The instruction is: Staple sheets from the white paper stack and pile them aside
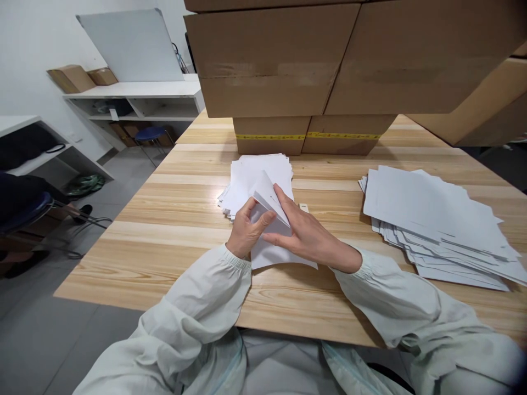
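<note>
A white sheet of paper (276, 241), partly folded, lies at the near middle of the pale wooden bench (173, 219). The left hand (246, 230) pinches its raised flap; the right hand (307, 233) presses flat on the fold. At 12 o'clock, touching it, sits a small stack of white folded sheets (251, 175). At 3 o'clock, well apart, a loose pile of flat white sheets (436, 219). Brown cardboard boxes (313, 71) stand behind.

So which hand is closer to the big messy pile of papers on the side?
The right hand. It rests on the folded sheet, on the side toward the spread pile; the left hand grips the sheet's far side.
</note>
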Tool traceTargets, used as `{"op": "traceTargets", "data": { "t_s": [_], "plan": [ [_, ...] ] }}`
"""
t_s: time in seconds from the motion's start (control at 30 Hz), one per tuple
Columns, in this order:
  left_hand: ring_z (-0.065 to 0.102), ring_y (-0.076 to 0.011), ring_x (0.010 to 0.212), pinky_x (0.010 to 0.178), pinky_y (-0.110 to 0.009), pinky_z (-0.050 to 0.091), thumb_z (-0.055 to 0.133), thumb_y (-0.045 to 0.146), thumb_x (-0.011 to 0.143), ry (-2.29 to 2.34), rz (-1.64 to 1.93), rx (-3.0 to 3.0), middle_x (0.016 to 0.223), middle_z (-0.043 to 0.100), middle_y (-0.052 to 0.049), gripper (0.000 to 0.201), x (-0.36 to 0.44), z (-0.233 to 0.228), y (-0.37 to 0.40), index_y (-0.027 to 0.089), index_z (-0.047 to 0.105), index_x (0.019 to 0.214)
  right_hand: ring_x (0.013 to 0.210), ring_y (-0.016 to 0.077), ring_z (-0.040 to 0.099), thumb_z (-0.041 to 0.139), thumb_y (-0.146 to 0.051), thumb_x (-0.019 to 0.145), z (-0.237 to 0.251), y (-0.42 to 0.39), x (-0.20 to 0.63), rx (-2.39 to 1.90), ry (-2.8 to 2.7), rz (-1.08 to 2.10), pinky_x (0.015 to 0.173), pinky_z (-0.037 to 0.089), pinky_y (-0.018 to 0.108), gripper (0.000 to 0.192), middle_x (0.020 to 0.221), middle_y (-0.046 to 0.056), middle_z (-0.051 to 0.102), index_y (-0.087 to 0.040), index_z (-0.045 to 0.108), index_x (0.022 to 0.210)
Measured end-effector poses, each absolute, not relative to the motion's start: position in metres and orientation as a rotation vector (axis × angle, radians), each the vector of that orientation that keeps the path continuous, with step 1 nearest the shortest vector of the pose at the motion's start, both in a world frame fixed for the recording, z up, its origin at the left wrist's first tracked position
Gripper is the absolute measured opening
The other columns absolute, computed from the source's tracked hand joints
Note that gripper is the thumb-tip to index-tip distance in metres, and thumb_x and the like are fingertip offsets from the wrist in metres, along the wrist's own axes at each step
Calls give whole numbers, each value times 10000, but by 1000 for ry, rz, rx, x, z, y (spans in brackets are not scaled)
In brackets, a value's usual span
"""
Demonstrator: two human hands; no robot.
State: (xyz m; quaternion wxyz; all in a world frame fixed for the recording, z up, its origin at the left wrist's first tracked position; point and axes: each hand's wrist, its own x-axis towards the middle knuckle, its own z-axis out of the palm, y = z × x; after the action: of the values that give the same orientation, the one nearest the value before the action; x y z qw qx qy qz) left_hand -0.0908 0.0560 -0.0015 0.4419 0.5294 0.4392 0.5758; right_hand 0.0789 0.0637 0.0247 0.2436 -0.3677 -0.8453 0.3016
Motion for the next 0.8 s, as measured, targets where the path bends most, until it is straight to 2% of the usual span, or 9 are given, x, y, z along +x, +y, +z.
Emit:
{"op": "traceTargets", "data": {
  "t_s": [0.13,0.27,0.37,0.47,0.53,0.6,0.7,0.73,0.8],
  "plan": [
    [699,-220,915,820,-311,549,819,500,717,1096,1412,1101,1004,775,-87,452,-90,6,52,147,733,986,1521,354,295,588,-623,891,36,61,81,-1018,-2304,867,1158,397,557,1023,1696,101,151,-283,-24,1636],
    [679,-175,661,661,-296,552,895,461,593,1066,1414,805,805,773,-70,428,-91,10,53,133,740,820,1417,319,476,510,-515,966,37,67,85,-1058,-2075,718,1068,492,482,845,1633,122,343,-267,63,1638],
    [638,-144,559,584,-272,534,937,416,499,1078,1474,706,685,739,-41,407,-93,13,55,139,706,685,1065,241,697,529,-399,969,28,75,91,-1093,-1783,538,912,565,408,810,1530,135,500,-279,80,1633],
    [630,-141,534,547,-261,521,941,395,488,1084,1503,664,644,723,-33,393,-94,14,57,137,701,663,799,157,686,547,-362,963,20,72,100,-1080,-1679,520,751,571,337,707,1469,108,568,-315,231,1593],
    [642,-141,559,573,-259,528,928,391,526,1068,1524,685,677,738,-37,380,-95,13,57,134,732,725,834,164,682,537,-386,970,20,61,106,-1063,-1783,587,728,559,323,503,1373,88,640,-292,476,1461],
    [652,-141,599,610,-259,530,906,395,582,1072,1539,749,732,756,-45,360,-96,9,57,135,755,780,963,215,685,619,-453,921,20,46,110,-1057,-1959,648,776,558,347,443,1277,86,687,-256,611,1317],
    [661,-151,667,644,-262,521,865,410,659,1134,1527,884,819,773,-58,321,-95,4,55,141,770,804,1095,269,661,777,-501,783,14,28,113,-1107,-2062,675,862,551,382,640,1284,98,676,-240,596,1339],
    [661,-156,685,652,-265,517,851,417,680,1149,1507,935,834,774,-61,311,-93,2,53,143,772,803,1082,261,665,776,-490,790,9,24,114,-1142,-2025,673,857,550,376,636,1281,98,675,-238,592,1344],
    [655,-160,699,663,-268,511,830,424,710,1151,1451,1030,831,771,-57,296,-90,0,50,146,768,793,961,221,685,690,-451,881,-2,21,115,-1205,-1902,657,780,547,342,447,1183,86,712,-226,644,1265]
  ]
}}
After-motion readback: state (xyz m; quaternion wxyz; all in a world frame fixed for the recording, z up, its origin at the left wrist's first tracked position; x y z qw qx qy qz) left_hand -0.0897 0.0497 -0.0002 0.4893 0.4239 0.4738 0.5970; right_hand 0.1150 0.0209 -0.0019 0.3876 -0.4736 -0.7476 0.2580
